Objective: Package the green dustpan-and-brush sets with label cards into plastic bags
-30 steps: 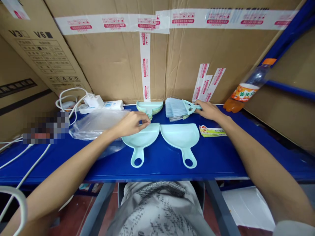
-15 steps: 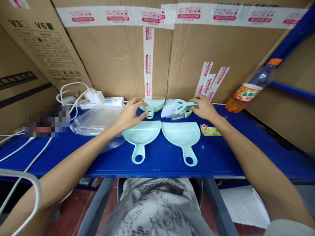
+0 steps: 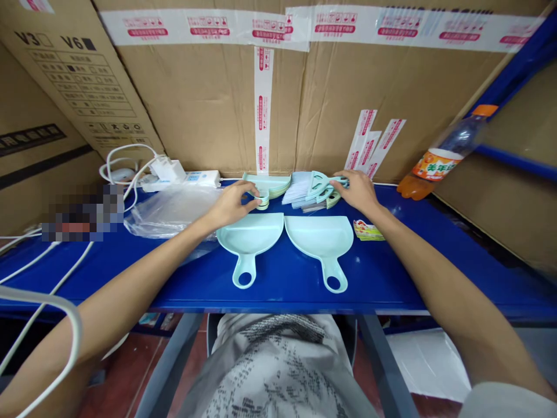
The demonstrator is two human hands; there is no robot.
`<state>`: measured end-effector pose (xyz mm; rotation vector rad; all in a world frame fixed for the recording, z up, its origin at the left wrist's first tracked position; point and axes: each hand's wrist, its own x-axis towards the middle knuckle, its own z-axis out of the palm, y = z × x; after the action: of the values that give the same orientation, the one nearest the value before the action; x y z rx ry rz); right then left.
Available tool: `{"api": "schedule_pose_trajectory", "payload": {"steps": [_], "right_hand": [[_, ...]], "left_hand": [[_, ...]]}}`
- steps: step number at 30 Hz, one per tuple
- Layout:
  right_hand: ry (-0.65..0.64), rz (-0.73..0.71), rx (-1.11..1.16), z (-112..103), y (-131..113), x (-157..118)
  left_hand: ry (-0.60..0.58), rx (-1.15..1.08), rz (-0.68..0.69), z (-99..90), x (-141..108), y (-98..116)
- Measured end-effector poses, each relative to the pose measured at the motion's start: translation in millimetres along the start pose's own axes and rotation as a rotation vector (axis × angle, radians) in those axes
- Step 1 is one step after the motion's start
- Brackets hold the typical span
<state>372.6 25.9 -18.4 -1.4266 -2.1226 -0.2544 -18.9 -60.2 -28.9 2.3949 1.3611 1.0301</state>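
Note:
Two mint-green dustpans lie side by side on the blue table, the left one and the right one, handles toward me. Behind them is a stack of dustpans, its handle ends toward me. My left hand has its thumb and fingers around the top handle end of that stack. To the right, a pile of small brushes lies with bristles pointing left. My right hand is closed on the handle of a top mint-green brush.
Clear plastic bags and a white power strip with cables lie at the left. Colourful cards sit right of the dustpans. An orange drink bottle leans at the far right. Cardboard stands behind.
My left hand has closed in on the stack's handle end. My right hand has moved slightly left, and the top brushes have shifted and spread a little.

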Motion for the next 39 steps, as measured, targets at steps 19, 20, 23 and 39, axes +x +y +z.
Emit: {"api": "schedule_pose_trajectory", "payload": {"steps": [19,20,23,39], "right_hand": [[-0.134,-0.082,-0.091,-13,20,-23],[-0.126,-0.079,-0.094,-10,20,-22],[-0.110,-0.081,-0.094,-2,18,-19],[-0.564,-0.539,0.245,-59,-88,-50]], "left_hand": [[0.019,-0.033,-0.006,0.5,0,2],[0.021,-0.033,-0.004,0.6,0,1],[0.018,-0.036,0.011,1.5,0,-1],[-0.382,-0.055,0.290,-28.6,-13,54]]}}
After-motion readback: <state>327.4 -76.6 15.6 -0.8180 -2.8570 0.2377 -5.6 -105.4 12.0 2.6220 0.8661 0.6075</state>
